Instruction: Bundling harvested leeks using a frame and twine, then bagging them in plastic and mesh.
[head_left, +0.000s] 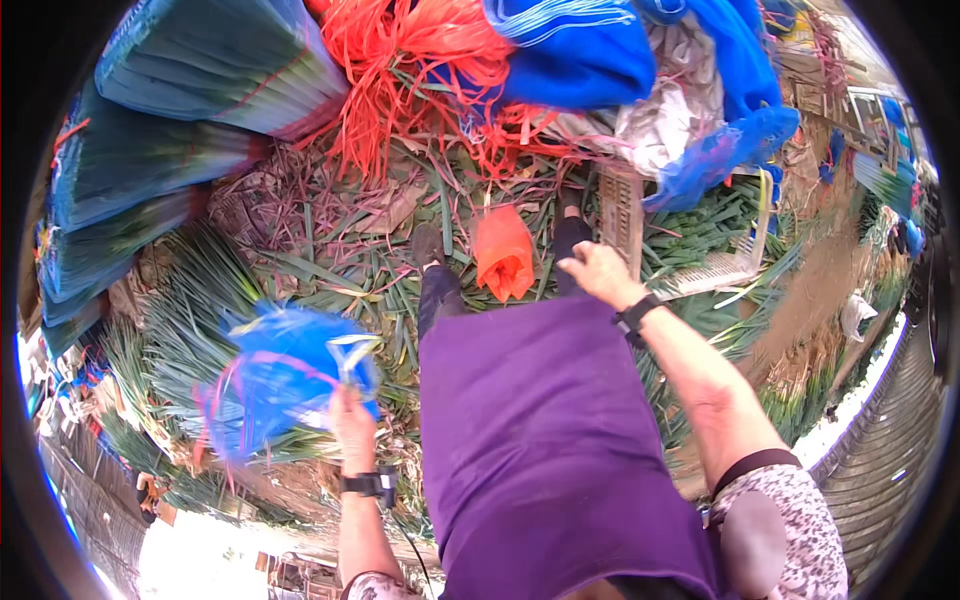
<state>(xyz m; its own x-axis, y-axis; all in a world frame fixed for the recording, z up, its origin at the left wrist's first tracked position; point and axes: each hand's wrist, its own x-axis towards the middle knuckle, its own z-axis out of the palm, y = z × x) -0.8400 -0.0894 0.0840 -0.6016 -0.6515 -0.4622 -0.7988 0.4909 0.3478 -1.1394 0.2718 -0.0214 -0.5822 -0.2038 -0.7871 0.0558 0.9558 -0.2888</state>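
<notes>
On the left, my left hand (352, 427) grips the gathered edge of a blue mesh bag (289, 367). Pink and pale strips trail from the bag, and motion blurs it. Leafy green onions (187, 315) lie in a heap behind it. My right hand (600, 277) hovers over my right leg with loosely bent fingers and thumb apart; nothing shows in it. Between my feet stands an orange plastic bag (504, 259), its mouth crumpled. Both wrists wear black bands.
Tied bundles of green onions (217, 67) stand upper left. Red plastic strips (405, 45) hang beside blue cloth (577, 60). A plastic crate (621, 210) with cut leaves stands right. Leaf scraps (337, 217) litter the ground. A purple apron (540, 435) covers my lap.
</notes>
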